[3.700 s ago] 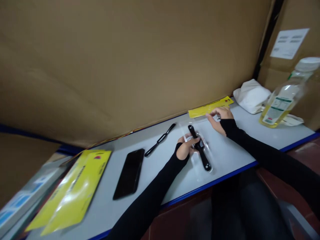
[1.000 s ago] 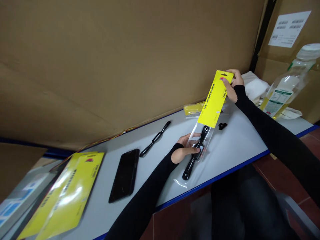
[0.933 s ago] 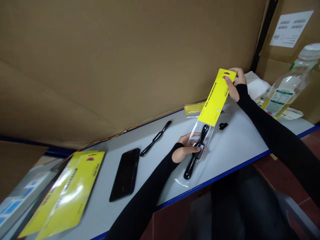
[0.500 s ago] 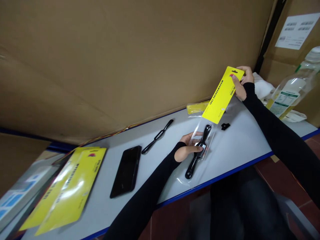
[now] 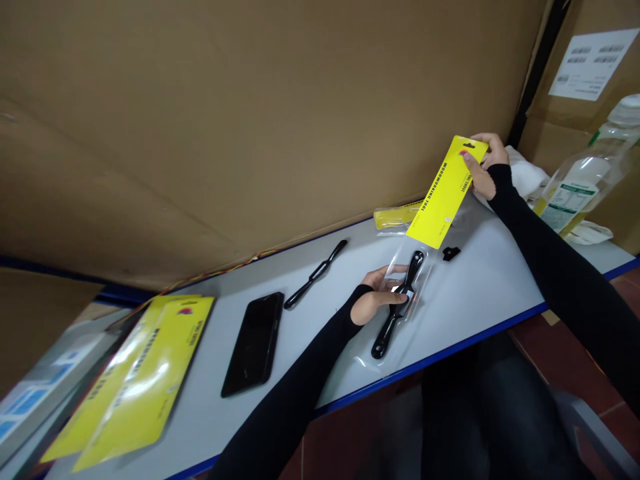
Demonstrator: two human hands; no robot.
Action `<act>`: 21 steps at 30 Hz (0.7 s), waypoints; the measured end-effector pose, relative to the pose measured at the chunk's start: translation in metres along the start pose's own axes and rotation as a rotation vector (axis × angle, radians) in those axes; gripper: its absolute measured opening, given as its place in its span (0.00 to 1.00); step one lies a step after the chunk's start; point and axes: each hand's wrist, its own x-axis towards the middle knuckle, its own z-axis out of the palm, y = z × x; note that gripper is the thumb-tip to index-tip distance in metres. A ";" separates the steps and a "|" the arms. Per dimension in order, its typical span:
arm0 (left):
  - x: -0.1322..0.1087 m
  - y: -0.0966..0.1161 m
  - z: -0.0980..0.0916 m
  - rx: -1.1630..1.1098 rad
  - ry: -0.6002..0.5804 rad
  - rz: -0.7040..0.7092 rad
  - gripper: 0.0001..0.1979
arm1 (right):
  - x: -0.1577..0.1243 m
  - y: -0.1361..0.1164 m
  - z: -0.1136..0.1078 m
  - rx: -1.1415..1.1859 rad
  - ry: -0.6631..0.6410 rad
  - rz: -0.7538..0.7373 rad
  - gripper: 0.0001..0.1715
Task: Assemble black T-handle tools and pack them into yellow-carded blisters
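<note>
My left hand is closed round a clear plastic package and the black two-handled tool in it, thumb pressed on the tool's middle. Between the thumb and fingers of my right hand is the upper end of a yellow card, printed "WOODWORKING TOOL". The card's lower end meets the top of the clear package. A small black part lies on the table to the right of the package. Another slim black two-handled piece rests to the left of my left hand.
A black phone lies left of my left forearm on the grey table. Yellow cards overlap at the left. Behind the package is another yellow packet. A bottle stands at the right, before cardboard.
</note>
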 end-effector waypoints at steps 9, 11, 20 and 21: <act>0.003 -0.001 -0.004 0.050 -0.005 0.008 0.59 | 0.001 -0.003 -0.002 0.102 -0.008 0.056 0.47; 0.003 -0.002 -0.004 0.029 -0.019 0.014 0.59 | 0.001 -0.003 -0.003 0.097 -0.019 0.061 0.47; -0.006 0.005 0.010 -0.035 -0.053 0.109 0.56 | 0.001 0.005 -0.004 0.003 -0.037 -0.013 0.44; -0.007 0.006 0.011 -0.032 -0.059 0.109 0.56 | 0.002 0.007 -0.004 -0.011 -0.034 -0.023 0.43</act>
